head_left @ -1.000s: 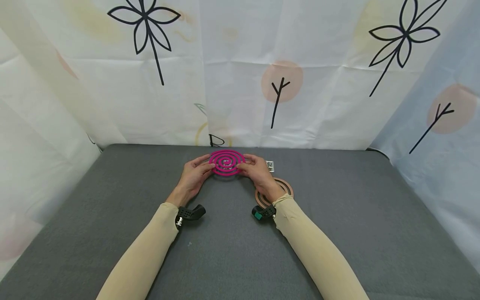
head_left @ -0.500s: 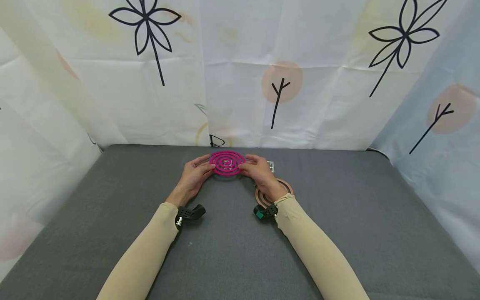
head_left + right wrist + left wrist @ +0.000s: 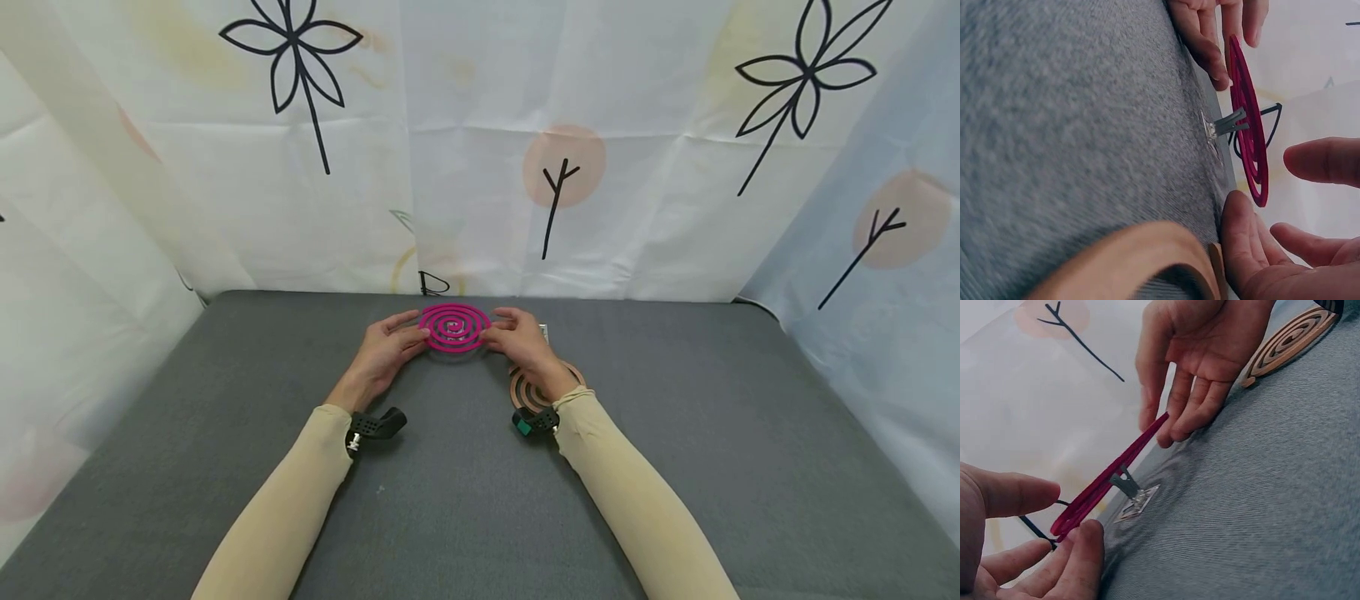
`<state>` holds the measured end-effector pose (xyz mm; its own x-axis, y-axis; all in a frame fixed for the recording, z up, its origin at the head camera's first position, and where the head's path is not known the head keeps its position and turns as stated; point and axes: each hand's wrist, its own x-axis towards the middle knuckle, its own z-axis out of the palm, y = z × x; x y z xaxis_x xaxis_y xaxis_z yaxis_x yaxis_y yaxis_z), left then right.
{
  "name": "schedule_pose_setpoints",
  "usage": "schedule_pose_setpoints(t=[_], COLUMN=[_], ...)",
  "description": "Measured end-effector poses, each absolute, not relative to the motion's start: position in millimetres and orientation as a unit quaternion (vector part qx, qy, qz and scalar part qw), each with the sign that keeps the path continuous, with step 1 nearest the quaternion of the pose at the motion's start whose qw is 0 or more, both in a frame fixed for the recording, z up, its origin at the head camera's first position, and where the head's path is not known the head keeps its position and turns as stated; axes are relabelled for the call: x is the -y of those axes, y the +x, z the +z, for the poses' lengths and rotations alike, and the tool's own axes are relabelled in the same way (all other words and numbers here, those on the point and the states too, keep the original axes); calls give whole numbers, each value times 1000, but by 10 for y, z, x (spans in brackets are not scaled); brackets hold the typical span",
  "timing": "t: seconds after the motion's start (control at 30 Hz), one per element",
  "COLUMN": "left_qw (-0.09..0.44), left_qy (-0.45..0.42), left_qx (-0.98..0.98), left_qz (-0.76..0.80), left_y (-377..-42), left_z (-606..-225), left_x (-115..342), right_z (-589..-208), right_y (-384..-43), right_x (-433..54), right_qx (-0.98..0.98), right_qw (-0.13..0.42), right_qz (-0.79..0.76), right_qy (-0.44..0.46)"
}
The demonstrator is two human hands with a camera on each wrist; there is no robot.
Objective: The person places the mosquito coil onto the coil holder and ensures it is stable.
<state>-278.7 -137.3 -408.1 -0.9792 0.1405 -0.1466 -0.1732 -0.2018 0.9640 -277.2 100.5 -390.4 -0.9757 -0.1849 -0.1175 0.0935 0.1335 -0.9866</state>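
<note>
A pink mosquito coil (image 3: 1100, 482) lies nearly flat on the grey prongs of a small stand (image 3: 1137, 495) with a shiny square metal base. My left hand (image 3: 381, 354) is at the coil's left edge, thumb above and fingers just below the rim. On the opposite side, my right hand (image 3: 528, 346) has its thumb and fingers spread around the right edge; the right wrist view shows a gap between this thumb and the coil. A brown mosquito coil (image 3: 522, 396) rests on the cloth beneath my right wrist, which partly hides it.
Another shiny metal piece (image 3: 544, 333) sits partly hidden behind my right hand. Grey cloth (image 3: 450, 517) covers the table. A white printed curtain (image 3: 480, 192) hangs along the back edge and both sides.
My right hand has eased slightly to the right, its thumb shifting outward at the coil's edge. My left hand and the pink coil stay almost in place.
</note>
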Motion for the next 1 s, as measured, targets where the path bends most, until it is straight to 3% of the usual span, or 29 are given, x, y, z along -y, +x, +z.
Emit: schedule_pose_setpoints(t=[1.0], left_qw=[2], left_qy=[91], left_qx=[-739], left_qz=[668], left_y=[-2576], left_z=[-3658], left_x=[1213], right_z=[-3602], right_y=[-2715], right_x=[-1173], right_qx=[-802], right_qw=[59], right_qz=[-587], right_qy=[-91])
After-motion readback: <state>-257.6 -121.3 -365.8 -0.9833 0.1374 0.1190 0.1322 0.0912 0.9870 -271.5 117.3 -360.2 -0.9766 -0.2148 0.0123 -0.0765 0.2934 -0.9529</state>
